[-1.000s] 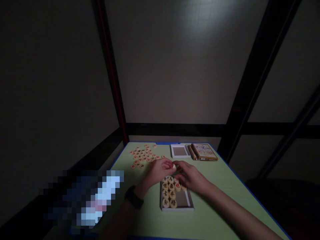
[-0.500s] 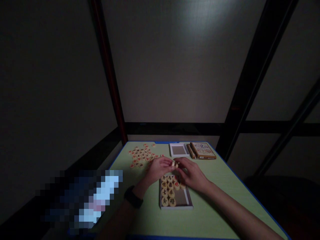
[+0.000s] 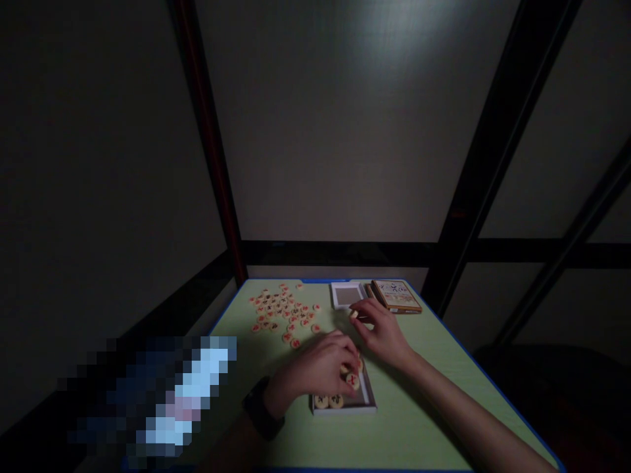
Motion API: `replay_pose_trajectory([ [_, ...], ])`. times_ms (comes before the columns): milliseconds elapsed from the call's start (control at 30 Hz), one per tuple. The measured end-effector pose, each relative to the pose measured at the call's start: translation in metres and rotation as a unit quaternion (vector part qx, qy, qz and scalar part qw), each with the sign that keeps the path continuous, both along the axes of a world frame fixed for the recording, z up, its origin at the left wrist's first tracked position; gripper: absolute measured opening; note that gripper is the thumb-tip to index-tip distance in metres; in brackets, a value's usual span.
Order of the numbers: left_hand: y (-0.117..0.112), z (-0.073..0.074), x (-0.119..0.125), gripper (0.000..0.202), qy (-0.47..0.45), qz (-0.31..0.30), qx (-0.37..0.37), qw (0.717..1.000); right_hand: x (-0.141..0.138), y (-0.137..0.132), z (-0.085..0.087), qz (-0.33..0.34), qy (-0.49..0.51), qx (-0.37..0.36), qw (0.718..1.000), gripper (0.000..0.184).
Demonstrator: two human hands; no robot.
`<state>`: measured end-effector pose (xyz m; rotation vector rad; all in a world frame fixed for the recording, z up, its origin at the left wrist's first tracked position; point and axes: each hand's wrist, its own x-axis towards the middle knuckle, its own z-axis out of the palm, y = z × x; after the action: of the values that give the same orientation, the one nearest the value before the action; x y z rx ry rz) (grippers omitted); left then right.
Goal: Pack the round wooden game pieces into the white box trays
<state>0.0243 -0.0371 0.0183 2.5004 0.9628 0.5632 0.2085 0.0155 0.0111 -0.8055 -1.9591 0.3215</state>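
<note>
The left hand (image 3: 320, 368) lies over the small tray (image 3: 367, 394) on the green tabletop (image 3: 419, 407), its grip closed on a round game piece (image 3: 353, 380). Beyond the tray, the right hand (image 3: 382, 332) pinches another piece (image 3: 353, 314) in its fingertips. Loose pieces (image 3: 280, 309) lie far left of the tray.

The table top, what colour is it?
Light green table top with a blue edge, seen in the head view.

Left hand (image 3: 323, 368) palm-down, fingers (image 3: 351, 365) curled – right hand (image 3: 383, 332) raised, fingers pinched
</note>
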Motion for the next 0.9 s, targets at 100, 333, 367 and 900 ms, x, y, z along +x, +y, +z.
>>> replay_pose_trajectory([
  [100,0.0006,0.0017,0.0010,0.014,0.022,-0.025,0.015,0.999,-0.0002,0.0003,-0.0012,-0.003,-0.001,0.002,1.000,0.012],
  [333,0.0019,0.0030,0.0060,0.018,0.078,-0.013,0.041,0.996,-0.0006,0.0009,-0.0015,-0.001,-0.004,0.014,1.000,0.014],
  [367,0.0019,0.0031,0.0064,0.020,0.086,-0.009,0.041,0.995,-0.0006,0.0009,-0.0014,-0.003,-0.005,0.015,1.000,0.014],
  [900,0.0039,0.0022,0.0052,0.015,0.052,-0.014,0.026,0.998,0.0005,0.0000,0.0011,-0.014,-0.011,0.011,1.000,0.011],
])
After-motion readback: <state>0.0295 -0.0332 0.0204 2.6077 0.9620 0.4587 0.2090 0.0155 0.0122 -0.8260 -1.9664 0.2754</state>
